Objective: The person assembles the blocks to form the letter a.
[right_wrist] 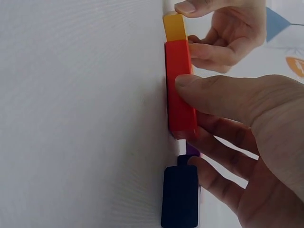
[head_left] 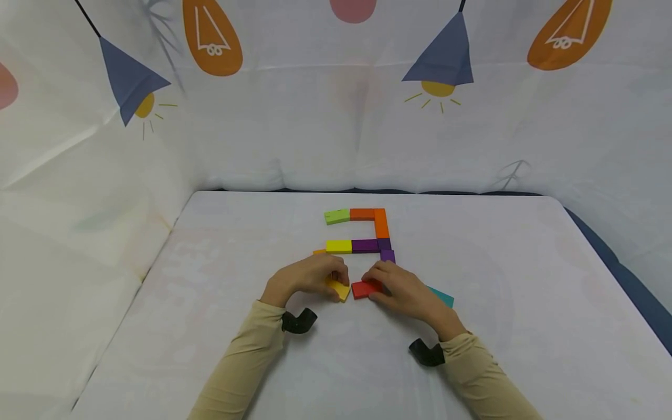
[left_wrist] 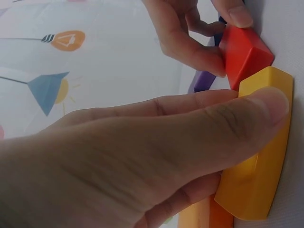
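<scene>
My left hand [head_left: 312, 275] pinches a yellow block [left_wrist: 254, 171] between thumb and fingers, low over the white table. Opposite it, my right hand [head_left: 401, 290] grips a red block [right_wrist: 179, 104] with the thumb on one long face and the fingers behind. The near ends of the two blocks almost meet in the head view. Beside the right hand's lower fingers stands a dark blue block [right_wrist: 179, 194] in the right wrist view. A teal block [head_left: 441, 296] shows partly from behind the right hand.
Beyond the hands, several blocks form a bent line: lime green [head_left: 337, 216], orange [head_left: 362, 214], another orange [head_left: 381, 224], purple [head_left: 364, 246] and yellow [head_left: 338, 247]. The left hand partly hides an orange block [head_left: 319, 252]. A printed white cloth [head_left: 315, 128] hangs behind the table [head_left: 236, 233].
</scene>
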The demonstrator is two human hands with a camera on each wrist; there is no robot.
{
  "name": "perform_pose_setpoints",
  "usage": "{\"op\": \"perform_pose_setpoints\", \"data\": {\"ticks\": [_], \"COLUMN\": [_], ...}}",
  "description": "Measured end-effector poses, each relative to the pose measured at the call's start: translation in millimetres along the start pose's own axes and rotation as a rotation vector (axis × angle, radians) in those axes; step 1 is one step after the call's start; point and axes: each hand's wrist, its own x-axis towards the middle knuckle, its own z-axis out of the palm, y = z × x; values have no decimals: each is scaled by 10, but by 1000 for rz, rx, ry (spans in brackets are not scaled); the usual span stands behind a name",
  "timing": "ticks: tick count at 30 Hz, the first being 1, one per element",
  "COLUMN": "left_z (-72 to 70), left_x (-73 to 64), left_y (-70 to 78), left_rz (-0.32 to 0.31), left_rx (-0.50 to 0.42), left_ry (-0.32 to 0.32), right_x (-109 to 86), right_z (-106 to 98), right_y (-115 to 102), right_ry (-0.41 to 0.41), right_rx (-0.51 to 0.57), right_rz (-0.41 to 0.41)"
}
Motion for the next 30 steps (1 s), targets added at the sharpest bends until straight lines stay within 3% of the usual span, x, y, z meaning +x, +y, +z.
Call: {"op": "perform_pose_setpoints", "data": {"ticks": [25,30], "left_z": [-27,-34], "left_x": [-28,-40], "left_y": [35,42], "left_rz": [-3,22], "left_rx": [-17,-14], "left_ry": [-15,-11], "right_x": [11,10], "right_z": [60,71], "right_y": [-25,-25], "right_ry": [25,29], "right_rx": [-24,-27], "right_rz": [-9,-16]}}
